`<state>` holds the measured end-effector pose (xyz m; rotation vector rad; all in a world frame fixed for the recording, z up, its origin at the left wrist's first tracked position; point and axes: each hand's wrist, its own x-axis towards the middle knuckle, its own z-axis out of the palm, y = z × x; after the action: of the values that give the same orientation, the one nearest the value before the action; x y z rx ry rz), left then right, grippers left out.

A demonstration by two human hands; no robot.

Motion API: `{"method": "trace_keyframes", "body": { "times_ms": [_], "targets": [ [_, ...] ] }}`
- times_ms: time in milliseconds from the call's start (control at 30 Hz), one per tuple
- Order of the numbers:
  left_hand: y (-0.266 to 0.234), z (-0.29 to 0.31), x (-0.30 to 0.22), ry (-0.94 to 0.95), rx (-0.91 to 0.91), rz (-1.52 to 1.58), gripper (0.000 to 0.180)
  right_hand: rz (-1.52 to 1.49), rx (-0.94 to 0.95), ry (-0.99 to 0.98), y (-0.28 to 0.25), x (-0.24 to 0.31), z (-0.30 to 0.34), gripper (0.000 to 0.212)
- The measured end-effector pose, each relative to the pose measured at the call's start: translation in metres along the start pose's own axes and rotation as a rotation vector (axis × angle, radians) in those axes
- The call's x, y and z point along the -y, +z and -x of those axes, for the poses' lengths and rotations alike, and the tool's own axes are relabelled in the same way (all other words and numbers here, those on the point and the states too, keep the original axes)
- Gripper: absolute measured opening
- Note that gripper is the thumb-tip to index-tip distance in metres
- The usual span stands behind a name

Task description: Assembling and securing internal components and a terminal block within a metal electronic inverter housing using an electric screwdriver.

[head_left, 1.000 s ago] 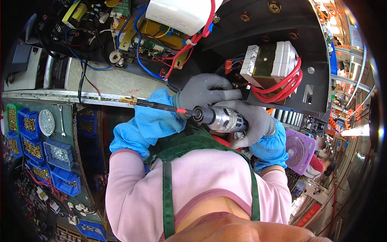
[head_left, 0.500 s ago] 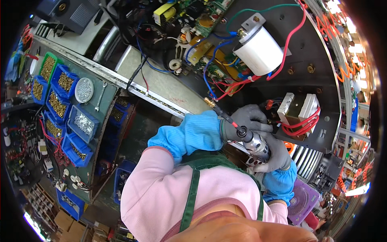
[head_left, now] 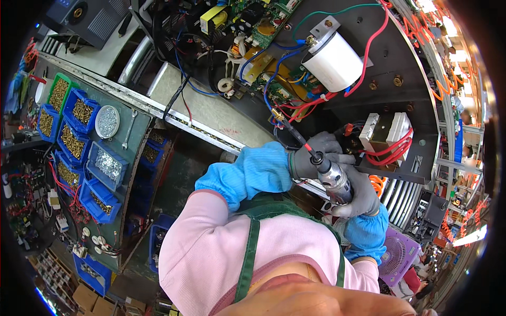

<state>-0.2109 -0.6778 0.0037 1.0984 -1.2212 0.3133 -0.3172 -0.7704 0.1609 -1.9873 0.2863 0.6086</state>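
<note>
My right hand (head_left: 359,196), in a grey glove, is wrapped round a power screwdriver (head_left: 335,181) with a silver and black body. Its long shaft points up and left, with a brass-coloured piece (head_left: 277,114) at the tip, over the dark chassis. My left hand (head_left: 311,158), also gloved, lies beside and partly behind the shaft. Its fingers are bent towards the chassis edge; whatever they grip cannot be made out. Just right of it sits a white-sided transformer (head_left: 371,131) with red leads (head_left: 392,154). Farther up, a white cylindrical capacitor (head_left: 333,62) is fixed to the chassis (head_left: 385,89).
Green circuit boards (head_left: 269,26) and loose blue and red wires occupy the chassis's upper left. At left, a bench holds blue bins (head_left: 74,139) of brass fasteners, a white bowl (head_left: 107,121) of small silver parts and a wrench (head_left: 129,129). A purple fan (head_left: 399,256) stands lower right.
The chassis and its parts have shifted slightly left in the picture. My left fingers have moved a little, and the screwdriver is tilted almost as before in my right hand.
</note>
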Motion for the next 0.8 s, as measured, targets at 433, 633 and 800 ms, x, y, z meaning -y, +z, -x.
{"method": "trace_keyframes", "body": {
  "times_ms": [433,633,800],
  "targets": [
    [0.004,0.003,-0.020,-0.081,-0.078,0.063,0.039,-0.137,-0.051,0.010,0.021,-0.012,0.015,0.070],
    [-0.008,0.005,-0.011,-0.076,-0.046,0.009,0.036,-0.142,-0.034,-0.091,0.019,-0.016,0.006,0.073],
    [0.004,0.010,-0.007,-0.051,-0.025,0.061,0.037,-0.154,-0.038,0.021,0.022,-0.013,0.018,0.079]
  ]
}}
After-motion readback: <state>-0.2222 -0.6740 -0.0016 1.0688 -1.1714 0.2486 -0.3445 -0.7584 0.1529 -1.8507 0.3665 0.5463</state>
